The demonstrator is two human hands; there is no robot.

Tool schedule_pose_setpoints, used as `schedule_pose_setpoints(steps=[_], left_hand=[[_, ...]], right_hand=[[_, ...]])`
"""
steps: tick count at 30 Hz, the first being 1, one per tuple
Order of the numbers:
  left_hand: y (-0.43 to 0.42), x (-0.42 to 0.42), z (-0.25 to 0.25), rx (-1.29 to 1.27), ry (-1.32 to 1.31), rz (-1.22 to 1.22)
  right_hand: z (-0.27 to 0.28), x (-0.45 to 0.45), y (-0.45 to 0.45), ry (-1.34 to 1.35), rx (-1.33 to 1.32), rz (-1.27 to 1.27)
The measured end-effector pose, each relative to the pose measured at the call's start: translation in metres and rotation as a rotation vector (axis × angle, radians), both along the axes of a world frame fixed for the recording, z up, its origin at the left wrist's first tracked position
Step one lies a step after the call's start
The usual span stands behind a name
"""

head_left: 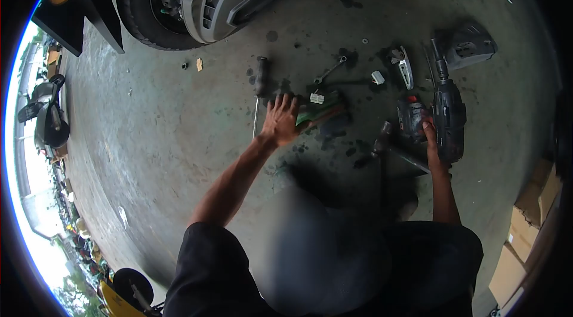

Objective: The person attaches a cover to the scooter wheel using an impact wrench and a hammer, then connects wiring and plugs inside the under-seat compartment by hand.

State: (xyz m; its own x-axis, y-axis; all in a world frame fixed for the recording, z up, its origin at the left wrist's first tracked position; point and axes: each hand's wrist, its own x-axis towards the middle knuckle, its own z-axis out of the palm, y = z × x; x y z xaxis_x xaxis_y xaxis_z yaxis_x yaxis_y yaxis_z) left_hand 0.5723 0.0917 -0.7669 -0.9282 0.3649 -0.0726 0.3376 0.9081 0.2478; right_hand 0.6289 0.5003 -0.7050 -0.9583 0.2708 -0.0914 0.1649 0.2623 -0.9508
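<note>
My left hand (280, 119) is over the floor with its fingers stretched out and apart. Its thumb side is next to a blurred green and brown object (319, 115), whose kind I cannot make out; whether they touch is unclear. A screwdriver (260, 81) with a dark handle and long shaft lies just left of that hand. My right hand (433, 141) is closed around the grip of a black cordless impact wrench (450, 117), which has a long socket on its nose and a battery at the grip's end. A hammer (401, 153) lies beside it.
Ahead on the floor are a combination wrench (330, 70), small white pieces (377, 77), a silver lever-like part (406, 69) and a dark cover (471, 46). A scooter's wheel and body (206, 9) stand at the top left. Cardboard boxes (516, 251) are at the lower right.
</note>
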Motion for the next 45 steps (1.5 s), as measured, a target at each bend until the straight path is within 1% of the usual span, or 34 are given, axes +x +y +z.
schedule_pose_setpoints(steps=[1, 2, 4, 7, 8, 9, 11, 13, 15, 16, 18, 19, 21, 23, 25, 27, 28, 29, 31, 32, 33, 35, 36, 38, 39, 40, 41, 42, 43, 45], left_hand=[[0.007, 0.006, -0.007, -0.072, -0.067, -0.067], [0.015, 0.005, 0.004, -0.068, -0.069, -0.070], [0.026, 0.003, 0.023, -0.089, -0.188, 0.008], [0.029, 0.016, 0.013, -0.102, -0.178, -0.076], [0.031, 0.026, 0.009, -0.048, -0.111, -0.107], [0.034, 0.037, 0.011, -0.048, -0.109, -0.115], [0.041, 0.057, 0.015, 0.025, -0.076, -0.216], [0.046, 0.075, 0.019, 0.071, -0.112, -0.201], [0.049, 0.094, 0.017, 0.126, -0.157, -0.200], [0.048, 0.102, 0.014, 0.199, -0.137, -0.180], [0.053, 0.108, 0.026, 0.366, -0.137, -0.142], [0.053, 0.111, 0.027, 0.392, -0.159, -0.176], [0.048, 0.111, 0.026, 0.412, -0.136, -0.110], [0.046, 0.099, 0.043, 0.369, -0.163, -0.067], [0.036, 0.087, 0.047, 0.336, -0.169, -0.074], [0.031, 0.066, 0.054, 0.284, -0.142, -0.177], [0.030, 0.057, 0.056, 0.286, -0.147, -0.287], [0.030, 0.049, 0.055, 0.282, -0.140, -0.297], [0.032, 0.031, 0.050, 0.036, -0.454, -0.482], [0.046, 0.017, 0.060, -0.060, -0.581, -0.438], [0.058, 0.005, 0.061, -0.065, -0.572, -0.442], [0.079, -0.016, 0.061, 0.132, -0.404, -0.405], [0.086, -0.026, 0.058, 0.130, -0.401, -0.423], [0.111, -0.043, 0.047, 0.181, -0.213, -0.371], [0.125, -0.049, 0.046, 0.207, -0.210, -0.417], [0.135, -0.053, 0.045, 0.243, -0.225, -0.405], [0.145, -0.058, 0.045, 0.274, -0.243, -0.393], [0.155, -0.064, 0.047, 0.367, -0.318, -0.372], [0.166, -0.073, 0.052, 0.452, -0.397, -0.346], [0.185, -0.096, 0.080, 0.662, -0.733, -0.157]], right_hand=[[-0.002, 0.000, 0.002, -0.002, 0.006, -0.003], [-0.004, 0.001, 0.004, 0.003, 0.020, 0.025], [-0.004, 0.001, 0.006, 0.006, 0.034, 0.048], [0.000, 0.001, 0.003, 0.012, 0.079, 0.053], [-0.001, 0.001, 0.003, 0.033, 0.056, 0.062], [0.000, 0.001, 0.003, 0.052, 0.033, 0.069], [0.004, 0.000, -0.004, 0.035, -0.011, 0.015], [0.004, -0.002, -0.003, 0.015, -0.049, -0.042], [0.001, 0.000, 0.004, 0.071, 0.108, 0.085], [-0.001, 0.001, 0.003, 0.061, 0.092, 0.057], [-0.008, 0.001, 0.003, 0.076, 0.107, 0.031], [-0.012, 0.003, 0.007, 0.101, 0.104, 0.028], [-0.024, 0.004, 0.015, 0.111, 0.171, 0.033], [-0.023, 0.004, 0.017, 0.112, 0.198, 0.031], [-0.019, 0.006, 0.010, 0.124, 0.214, 0.039], [-0.009, 0.001, 0.006, 0.295, 0.270, 0.001], [-0.006, 0.002, 0.006, 0.246, 0.265, 0.011], [-0.006, 0.002, 0.007, 0.254, 0.264, 0.002], [-0.009, 0.004, 0.009, 0.225, 0.253, 0.040], [-0.010, 0.005, 0.011, 0.234, 0.252, 0.034], [-0.010, 0.007, 0.013, 0.248, 0.343, 0.073], [-0.017, 0.011, 0.016, 0.263, 0.438, 0.094], [-0.025, 0.015, 0.018, 0.319, 0.589, 0.119], [-0.076, 0.035, 0.030, 0.521, 1.031, 0.111], [-0.068, 0.036, 0.023, 0.355, 0.800, 0.055], [-0.053, 0.040, 0.014, 0.113, 0.737, 0.058], [-0.048, 0.040, 0.015, 0.232, 0.731, 0.044], [-0.050, 0.038, 0.015, 0.356, 0.706, 0.057], [-0.056, 0.038, 0.012, 0.320, 0.708, 0.064], [-0.061, 0.038, 0.007, 0.273, 0.708, 0.043]])
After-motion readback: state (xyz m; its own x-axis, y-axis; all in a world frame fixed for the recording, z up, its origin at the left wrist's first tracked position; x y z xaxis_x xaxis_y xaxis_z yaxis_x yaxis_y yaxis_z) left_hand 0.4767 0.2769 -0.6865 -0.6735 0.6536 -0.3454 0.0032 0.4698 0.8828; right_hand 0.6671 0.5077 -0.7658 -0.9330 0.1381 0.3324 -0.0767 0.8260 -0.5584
